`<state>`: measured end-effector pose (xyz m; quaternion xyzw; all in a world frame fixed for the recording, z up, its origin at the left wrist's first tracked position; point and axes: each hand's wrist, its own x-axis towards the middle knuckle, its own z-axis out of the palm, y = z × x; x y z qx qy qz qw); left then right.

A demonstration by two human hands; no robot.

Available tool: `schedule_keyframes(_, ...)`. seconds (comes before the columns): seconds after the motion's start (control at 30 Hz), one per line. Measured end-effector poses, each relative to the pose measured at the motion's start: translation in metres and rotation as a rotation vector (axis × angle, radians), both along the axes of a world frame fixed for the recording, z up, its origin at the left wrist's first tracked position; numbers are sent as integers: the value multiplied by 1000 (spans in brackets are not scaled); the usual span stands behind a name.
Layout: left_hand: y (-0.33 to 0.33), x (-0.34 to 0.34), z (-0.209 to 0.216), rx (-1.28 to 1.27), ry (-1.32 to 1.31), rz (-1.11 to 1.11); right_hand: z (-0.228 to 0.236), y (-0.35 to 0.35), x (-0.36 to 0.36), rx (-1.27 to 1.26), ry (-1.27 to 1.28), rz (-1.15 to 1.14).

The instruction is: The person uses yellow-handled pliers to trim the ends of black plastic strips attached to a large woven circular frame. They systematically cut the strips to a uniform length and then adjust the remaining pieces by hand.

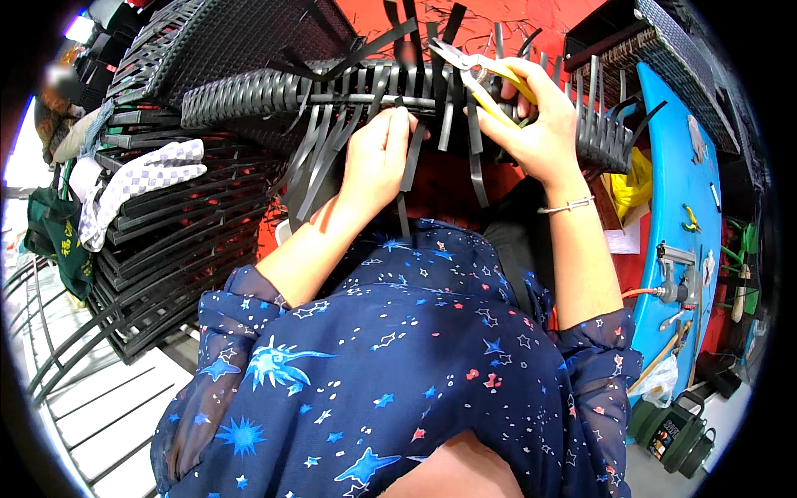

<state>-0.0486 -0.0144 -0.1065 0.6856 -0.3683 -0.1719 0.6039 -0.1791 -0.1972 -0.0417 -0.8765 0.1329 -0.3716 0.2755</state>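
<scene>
A black woven frame point(241, 97) runs across in front of me, wrapped with flat black plastic strips. Many loose strip ends point(320, 158) stick up and hang down from it. My left hand point(379, 153) is closed, pinching a black strip point(413, 158) just below the frame's edge. My right hand point(540, 116) is wrapped round the yellow handles of a pair of cutting pliers point(475, 65). Their metal jaws point up and left, over the frame, among the upright strip ends, and the handles are spread apart.
At left, black metal frames point(174, 241) are stacked, with a checked cloth point(141, 178) on top. A blue board point(677, 207) at right carries tools, including small yellow pliers point(691, 218). Strip scraps litter the red surface point(490, 17) beyond. A dark green bag point(677, 432) lies lower right.
</scene>
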Motion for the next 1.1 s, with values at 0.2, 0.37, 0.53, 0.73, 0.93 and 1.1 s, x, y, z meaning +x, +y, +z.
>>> schedule_keyframes(0.2,14,9,26,169,389,-150,-4,14,-6,-55,-40,9)
schedule_keyframes(0.37,24,-2,56,362,427,-80,-14,21,-5,-67,-40,-8)
schedule_keyframes(0.53,31,12,62,431,295,-51,-21,30,15,-100,-115,6)
schedule_keyframes(0.73,34,28,81,576,-154,-288,-16,32,17,-172,-127,-2)
schedule_keyframes(0.93,31,38,119,708,-496,-401,4,31,9,-78,-24,21)
schedule_keyframes(1.1,37,60,128,479,-1118,-411,2,28,14,-16,-24,89)
